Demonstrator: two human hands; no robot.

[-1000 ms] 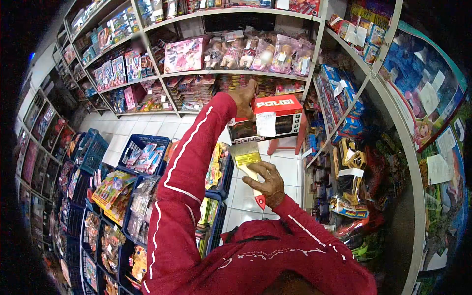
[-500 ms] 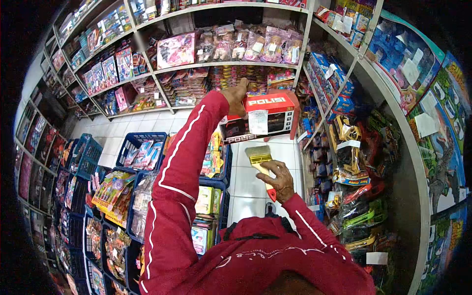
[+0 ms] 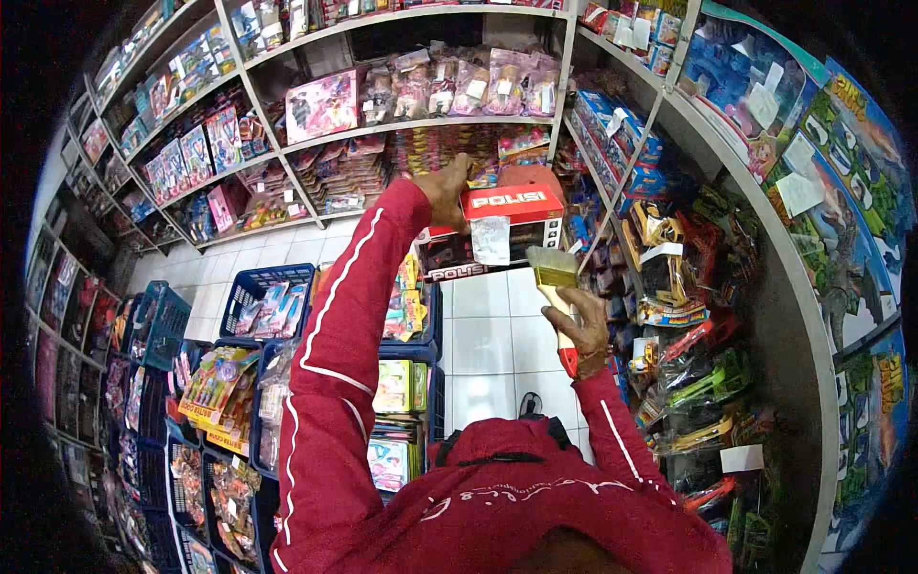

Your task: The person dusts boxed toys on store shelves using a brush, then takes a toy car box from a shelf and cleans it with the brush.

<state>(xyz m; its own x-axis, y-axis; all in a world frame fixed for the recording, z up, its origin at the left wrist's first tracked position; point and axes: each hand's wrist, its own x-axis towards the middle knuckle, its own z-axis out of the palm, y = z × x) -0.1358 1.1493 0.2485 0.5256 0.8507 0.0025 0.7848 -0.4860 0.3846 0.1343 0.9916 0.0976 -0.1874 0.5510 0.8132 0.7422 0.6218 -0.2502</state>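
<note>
My left hand (image 3: 445, 198) grips the left end of a red and black toy box (image 3: 516, 204) marked POLISI. A pale paper label (image 3: 491, 240) covers part of the box's front. Its fingers wrap over the far side, partly hidden. Lower and to the right, my right hand (image 3: 587, 337) is closed around the handle of a paintbrush (image 3: 557, 272). The brush has wide bristles pointing up and away, a light handle and a red end. Its bristles are close to the box's lower right corner, apparently not touching it.
Metal shelves (image 3: 421, 127) with bagged dolls and packets run across the back. Blue crates (image 3: 256, 275) of packaged goods stand on the left. Bagged toys (image 3: 703, 373) crowd the right-hand shelf. White floor tiles (image 3: 481, 344) and a foot (image 3: 530, 404) show below the box.
My right hand has moved right with the paintbrush, whose bristles now stand nearer the box's right corner. The view has shifted slightly; my left hand keeps its hold on the box.
</note>
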